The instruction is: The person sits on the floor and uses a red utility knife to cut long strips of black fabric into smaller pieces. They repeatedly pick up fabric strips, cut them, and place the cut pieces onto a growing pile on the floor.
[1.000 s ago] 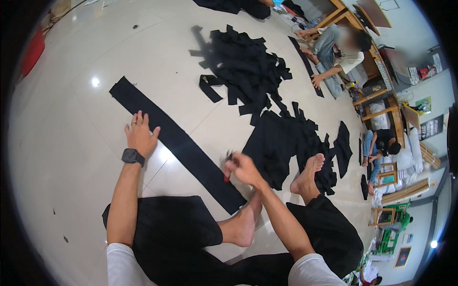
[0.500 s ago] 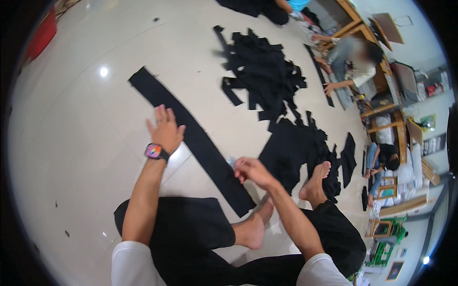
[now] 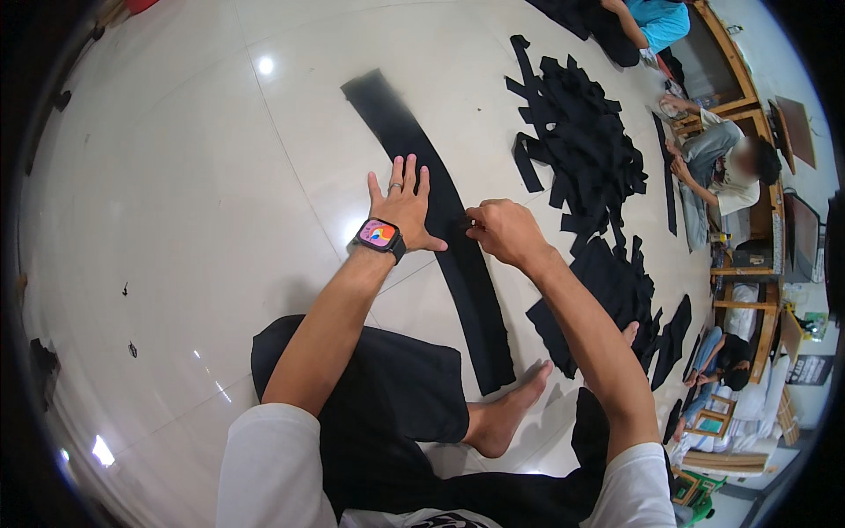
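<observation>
A long black fabric strip lies flat on the pale tiled floor, running from the upper middle down toward my foot. My left hand rests spread on its left edge, palm down, with a smartwatch on the wrist. Across the strip, near its right edge at mid-length, my right hand has its fingers pinched together. A small dark bit shows at those fingertips, too small to name; they are at or just above the cloth.
A heap of black fabric strips lies to the right, with a wider black cloth piece below it. My bare foot is beside the strip's near end. Several people sit along the right, near wooden furniture.
My right hand has moved up from near the strip's lower end to its middle, closer to my left hand. The left hand stays spread on the cloth. The whole view has shifted.
</observation>
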`<state>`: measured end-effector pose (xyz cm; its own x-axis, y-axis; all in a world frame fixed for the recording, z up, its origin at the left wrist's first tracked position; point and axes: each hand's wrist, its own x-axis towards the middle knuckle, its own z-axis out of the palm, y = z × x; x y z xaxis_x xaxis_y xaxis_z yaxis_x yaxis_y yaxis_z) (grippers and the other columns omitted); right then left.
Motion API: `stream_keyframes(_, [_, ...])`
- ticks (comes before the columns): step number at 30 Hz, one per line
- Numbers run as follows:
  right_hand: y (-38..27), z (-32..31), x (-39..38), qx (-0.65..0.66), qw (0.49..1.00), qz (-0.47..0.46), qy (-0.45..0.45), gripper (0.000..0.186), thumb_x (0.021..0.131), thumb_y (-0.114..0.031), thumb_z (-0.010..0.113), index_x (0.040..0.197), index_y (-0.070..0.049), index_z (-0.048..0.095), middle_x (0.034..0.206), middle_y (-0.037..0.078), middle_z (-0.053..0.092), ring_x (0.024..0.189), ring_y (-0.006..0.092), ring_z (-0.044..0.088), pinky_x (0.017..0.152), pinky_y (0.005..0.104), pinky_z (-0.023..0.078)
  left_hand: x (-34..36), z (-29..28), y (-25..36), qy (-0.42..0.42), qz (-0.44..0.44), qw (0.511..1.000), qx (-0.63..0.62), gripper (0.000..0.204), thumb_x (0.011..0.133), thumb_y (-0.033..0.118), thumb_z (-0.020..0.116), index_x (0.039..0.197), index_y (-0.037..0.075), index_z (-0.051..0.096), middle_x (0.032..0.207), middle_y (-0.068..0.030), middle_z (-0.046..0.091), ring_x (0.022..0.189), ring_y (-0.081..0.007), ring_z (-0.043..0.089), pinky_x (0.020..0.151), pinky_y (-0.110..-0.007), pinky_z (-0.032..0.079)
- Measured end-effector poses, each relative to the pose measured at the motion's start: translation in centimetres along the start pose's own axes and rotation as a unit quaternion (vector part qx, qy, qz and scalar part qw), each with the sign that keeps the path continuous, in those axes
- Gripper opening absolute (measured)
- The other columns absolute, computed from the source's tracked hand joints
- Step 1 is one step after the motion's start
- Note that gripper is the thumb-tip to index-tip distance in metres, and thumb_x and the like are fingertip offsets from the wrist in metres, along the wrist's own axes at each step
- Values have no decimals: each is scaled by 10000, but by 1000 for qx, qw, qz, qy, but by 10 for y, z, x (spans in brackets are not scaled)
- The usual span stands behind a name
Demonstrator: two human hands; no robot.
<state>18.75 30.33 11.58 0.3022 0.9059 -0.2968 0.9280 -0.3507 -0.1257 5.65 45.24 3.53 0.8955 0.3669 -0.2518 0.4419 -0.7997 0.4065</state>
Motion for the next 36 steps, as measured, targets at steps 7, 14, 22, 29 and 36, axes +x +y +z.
stream_keyframes(7, [-1,13,17,-59,998,-26,-26,212,833,-181,763,1004,-59,738,943,126,708,953,321,695,810,443,567,-1,-4,1,-8,-2,1000,-4,1420,568,659,882,1607,12,164,1694,-226,19,1574,-382,14,1166,-736,63])
stream_keyframes(14, [-4,6,27,-103,991,-29,-84,241,840,-154,760,1065,-69,778,948,156,733,897,340,720,796,437,581,1,-2,-1,-6,-2,1000,-5,1430,567,662,884,1610,14,151,1693,-228,13,1573,-384,3,1165,-739,63])
stream_keyframes(22, [-12,-2,43,-128,983,-43,-125,119,787,-93,773,867,-5,761,875,199,736,872,361,732,783,440,591,1,-5,2,-21,-7,1000,5,1416,593,666,870,1616,22,134,1696,-220,15,1574,-377,-1,1166,-740,64])
stream_keyframes(29, [-21,-13,43,-132,979,-79,-134,114,799,-72,762,858,25,756,828,234,721,832,391,727,763,451,589,2,-8,4,-31,-10,999,9,1405,611,667,863,1618,22,126,1697,-214,15,1575,-372,-7,1167,-740,62])
stream_keyframes(36, [-9,0,36,-107,983,-46,-139,124,834,-104,731,872,12,758,858,223,724,858,382,725,789,456,586,2,-6,2,-21,-5,1000,3,1405,608,671,863,1618,22,133,1697,-214,15,1575,-371,-8,1167,-740,60])
